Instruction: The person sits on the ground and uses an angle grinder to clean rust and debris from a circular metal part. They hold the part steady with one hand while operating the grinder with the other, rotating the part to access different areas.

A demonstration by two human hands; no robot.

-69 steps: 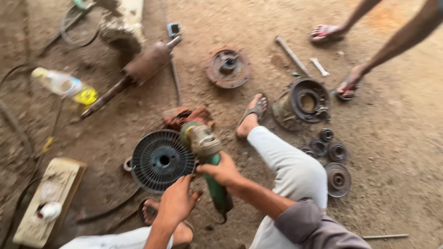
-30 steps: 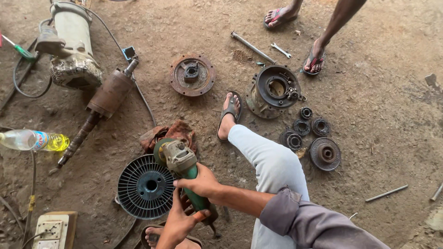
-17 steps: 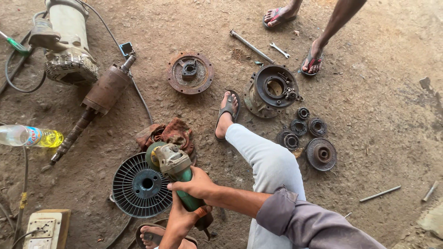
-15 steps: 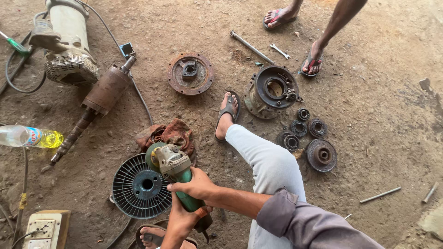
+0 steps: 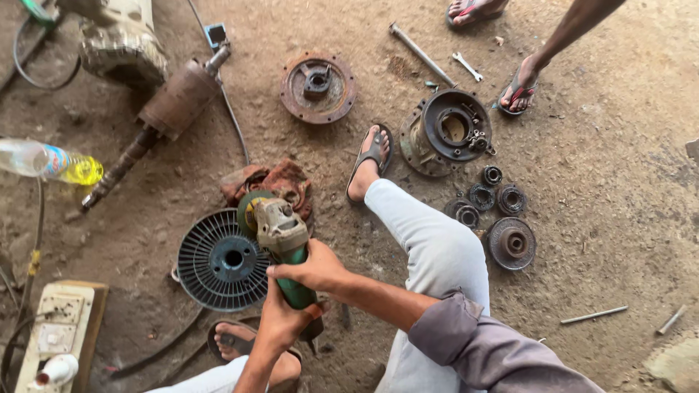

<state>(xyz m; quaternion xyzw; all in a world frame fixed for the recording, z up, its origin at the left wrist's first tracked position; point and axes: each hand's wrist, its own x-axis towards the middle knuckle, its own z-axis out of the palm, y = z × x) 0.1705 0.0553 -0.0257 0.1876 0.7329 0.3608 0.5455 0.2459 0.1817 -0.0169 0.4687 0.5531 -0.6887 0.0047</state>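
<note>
While the person is sitting on the dirt floor [image 5: 626,218] with knees spread, both hands are wrapping around a green grinder [image 5: 280,240]. The right hand [image 5: 313,268] is clenching the upper part of its green body, and the left hand [image 5: 280,320] is gripping the lower end just beneath, the two touching each other. The grinder's grey head and its disc are hanging over the rim of a round finned fan wheel [image 5: 222,260] lying flat on the floor between the feet; whether the disc is touching the fins I cannot tell. A reddish rag [image 5: 280,180] is lying just behind the grinder's head. One sandalled foot [image 5: 368,164] is stretching out to the right of the rag, and the other foot [image 5: 237,342] is tucking in under the left arm. Farther off, a rusty shaft [image 5: 164,109] is lying at a slant, a round rusty flange [image 5: 318,86] beside it, and a dark round housing [image 5: 448,131] near the outstretched foot. Small rings and a pulley [image 5: 510,242] are sitting beside the right knee. A plastic bottle [image 5: 51,161] with yellow liquid is lying at the left edge, and another person's feet [image 5: 518,86] are standing at the top.
</note>
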